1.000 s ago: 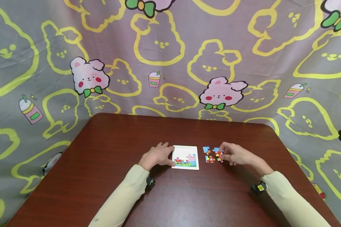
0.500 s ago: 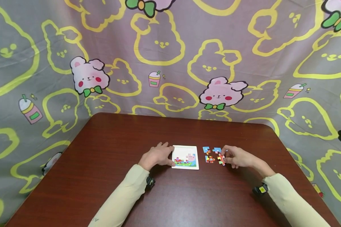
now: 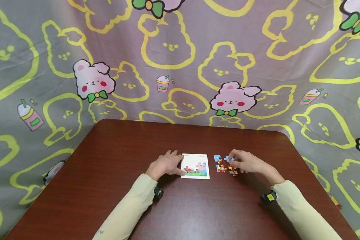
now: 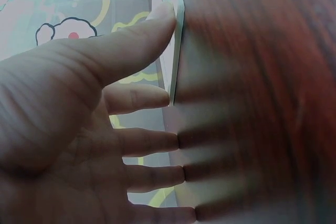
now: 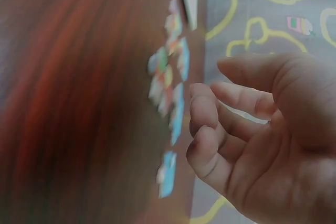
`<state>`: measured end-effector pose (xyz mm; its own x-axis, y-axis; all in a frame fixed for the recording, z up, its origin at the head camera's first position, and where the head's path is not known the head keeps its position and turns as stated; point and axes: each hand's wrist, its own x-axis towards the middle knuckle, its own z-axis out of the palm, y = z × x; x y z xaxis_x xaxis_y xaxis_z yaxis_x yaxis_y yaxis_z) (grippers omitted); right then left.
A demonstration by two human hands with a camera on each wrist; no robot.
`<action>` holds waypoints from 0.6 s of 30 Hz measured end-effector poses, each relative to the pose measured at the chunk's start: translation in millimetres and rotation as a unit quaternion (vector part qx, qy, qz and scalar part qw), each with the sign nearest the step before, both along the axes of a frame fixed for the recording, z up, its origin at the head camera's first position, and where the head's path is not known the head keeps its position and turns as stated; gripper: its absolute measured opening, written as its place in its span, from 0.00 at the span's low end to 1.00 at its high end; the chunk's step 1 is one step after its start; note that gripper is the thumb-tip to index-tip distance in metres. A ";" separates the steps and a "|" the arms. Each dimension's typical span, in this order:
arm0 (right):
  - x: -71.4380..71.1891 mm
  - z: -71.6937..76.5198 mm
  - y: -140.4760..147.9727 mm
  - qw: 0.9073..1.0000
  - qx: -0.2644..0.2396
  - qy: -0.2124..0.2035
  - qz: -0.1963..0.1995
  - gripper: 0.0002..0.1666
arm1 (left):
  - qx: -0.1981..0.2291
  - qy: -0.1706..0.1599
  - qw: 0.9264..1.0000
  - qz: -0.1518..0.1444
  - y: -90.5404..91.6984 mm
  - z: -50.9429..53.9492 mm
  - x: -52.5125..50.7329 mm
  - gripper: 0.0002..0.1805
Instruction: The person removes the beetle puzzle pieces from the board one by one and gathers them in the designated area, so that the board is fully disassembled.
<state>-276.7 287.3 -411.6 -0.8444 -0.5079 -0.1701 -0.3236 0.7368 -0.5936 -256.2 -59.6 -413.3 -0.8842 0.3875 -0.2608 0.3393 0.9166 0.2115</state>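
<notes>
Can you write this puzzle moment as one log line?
left hand: thumb on puzzle board | right hand: near loose pieces, nothing visibly held | puzzle board: partly filled, on table

Left hand (image 3: 165, 164) spread; right hand (image 3: 247, 162) loosely curled

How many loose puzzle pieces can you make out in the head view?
4, right of the white board: far-left piece, far-right piece, near-left piece, near-right piece. The right hand may hide more.

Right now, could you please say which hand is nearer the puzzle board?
Left: the left hand touches the puzzle board at its left edge; the right hand is apart, to its right.
</notes>
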 end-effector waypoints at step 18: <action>-16.5 4.4 -48.8 0.995 -0.096 -0.006 0.006 0.15 | -0.002 -0.005 1.000 -0.002 -0.6 -0.6 -0.7 0.40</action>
<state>-293.2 238.6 -407.2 -0.8369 -0.5414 -0.0801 -0.3227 0.6063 -0.7269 -256.8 -60.2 -413.9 -0.8804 0.3894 -0.2705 0.3406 0.9163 0.2107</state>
